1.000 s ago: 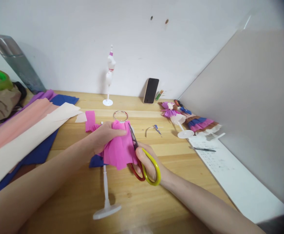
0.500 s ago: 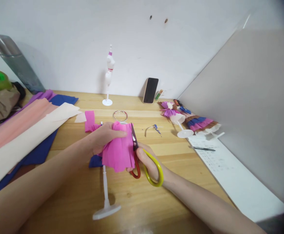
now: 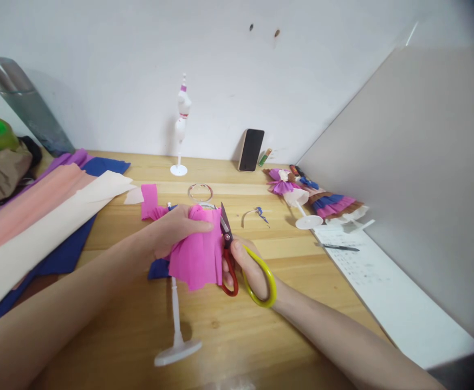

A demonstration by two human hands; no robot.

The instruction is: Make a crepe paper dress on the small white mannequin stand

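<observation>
My left hand [image 3: 180,227] pinches a pleated piece of pink crepe paper [image 3: 198,252], thumb on top. The paper hangs around a small white mannequin stand [image 3: 175,314], whose upper part is hidden behind paper and hand. In my right hand [image 3: 253,271] are scissors [image 3: 227,238] with a yellow and a red handle loop. Their dark blades lie along the right edge of the pink paper, slightly apart, tips pointing away from me. A scrap of blue paper [image 3: 159,269] shows under my left wrist.
Long crepe paper strips [image 3: 58,211] lie on the left, near a thermos [image 3: 29,103]. Behind stand a bare mannequin [image 3: 181,127] and a phone [image 3: 252,150]. A wire ring [image 3: 200,193] lies mid-table. Dressed mannequins [image 3: 334,206] and a paper sheet with a pen [image 3: 340,248] are right.
The scissors and my right hand have shifted slightly right and up along the pink paper's edge. The paper's right side looks straighter. My left hand keeps its hold.
</observation>
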